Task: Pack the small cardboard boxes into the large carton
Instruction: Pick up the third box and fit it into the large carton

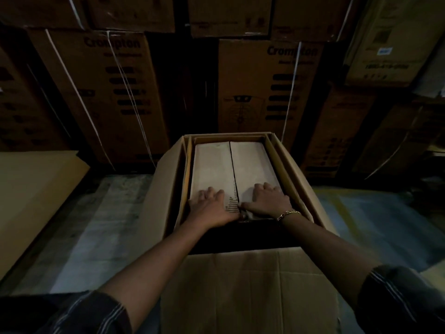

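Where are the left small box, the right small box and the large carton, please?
left small box (212, 165): head view, bare top face.
right small box (252, 162): head view, bare top face.
large carton (163, 189): head view, left flap.

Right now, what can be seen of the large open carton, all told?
The large carton is brown cardboard, upright on the floor, top open, flaps spread outward, the near one toward the person. Two pale small boxes lie side by side inside; the left hand and right hand rest flat on them.
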